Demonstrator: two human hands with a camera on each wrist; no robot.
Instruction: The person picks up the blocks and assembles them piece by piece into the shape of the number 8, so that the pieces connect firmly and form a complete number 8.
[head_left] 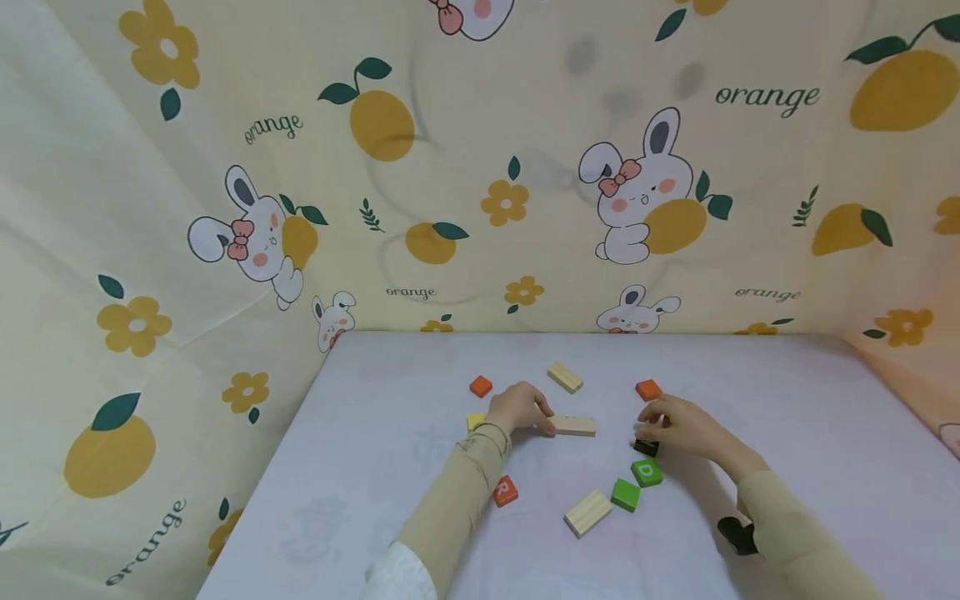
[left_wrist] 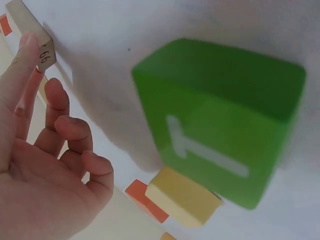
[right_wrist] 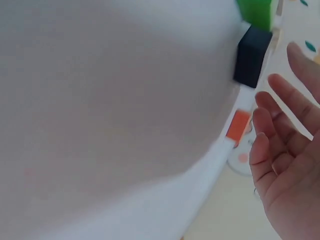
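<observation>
- A cream cloth backdrop (head_left: 457, 83) printed with rabbits, oranges and flowers hangs behind and beside a smooth, pale bench (head_left: 375, 450); the bench's near edge is out of view.
- The left hand (head_left: 519, 408) pinches the left end of a plain wooden block (head_left: 575, 426), hiding that end in the head view. Its other fingers are curled.
- This slim, flat block lies left of the bench's middle, its long axis running nearly parallel to the far edge, its free end pointing right. Dark figures mark one end, possibly 99 or 66.
- The right hand (head_left: 678, 423) has loosely bent fingers, thumb apart, gripping nothing, beside a black block (head_left: 647, 447), which it partly covers from the head.
- An orange block (head_left: 648, 390) sits just beyond it, towards the far edge; two green blocks (head_left: 636, 483) lie nearer, one lettered D.
- The left arm partly covers a yellow block (head_left: 476, 422) and an orange block lettered R (head_left: 506, 491).
- Close up at the left wrist, a glossy green tile (left_wrist: 225, 135) bears a blurred white letter, perhaps T.
- A dark shape (head_left: 737, 536) under the right sleeve (head_left: 802, 533) is hard to identify.
</observation>
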